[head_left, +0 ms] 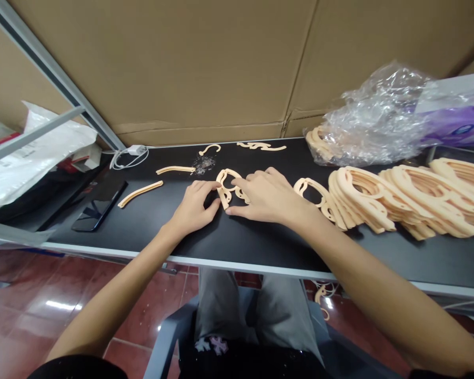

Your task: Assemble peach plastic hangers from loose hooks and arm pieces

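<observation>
A beige plastic folding hanger (224, 181) lies on the black table between my hands. My left hand (194, 206) pinches its left edge, with the thumb low and the forefinger on the side. From the right, my right hand (265, 197) grips the same hanger and covers much of that side. Just right of this hand another folded hanger (311, 190) leans by the long stack of hangers (363, 195). Two loose hanger arms (140, 193) lie to the left, and a loose hook (210, 149) rests beyond my hands.
More loose beige pieces (260, 146) lie at the back edge. On the left are a phone (99, 205) and a white charger cable (129, 157). A clear plastic bag (373, 123) sits at the back right. Cardboard (205, 63) stands behind the table (237, 237).
</observation>
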